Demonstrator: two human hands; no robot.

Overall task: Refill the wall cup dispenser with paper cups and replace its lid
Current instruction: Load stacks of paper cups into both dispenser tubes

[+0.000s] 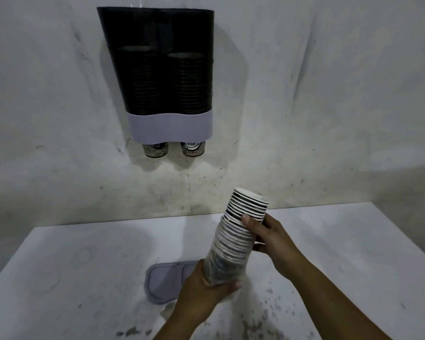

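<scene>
A dark two-column cup dispenser [157,69] with a pale grey bottom band hangs on the wall, open at the top. Both columns hold stacked cups, and one printed cup pokes out below each column. Over the table I hold a tilted stack of paper cups [233,239], its lower part still in a clear plastic sleeve. My left hand [204,293] grips the stack's bottom end. My right hand [268,239] grips it near the top, where the bare cup rims stick out of the sleeve. The grey oval dispenser lid [165,280] lies flat on the table, partly behind my left hand.
The white table [84,278] butts against a scuffed white wall; its right front part carries dark specks and stains. The dispenser sits well above and to the left of my hands.
</scene>
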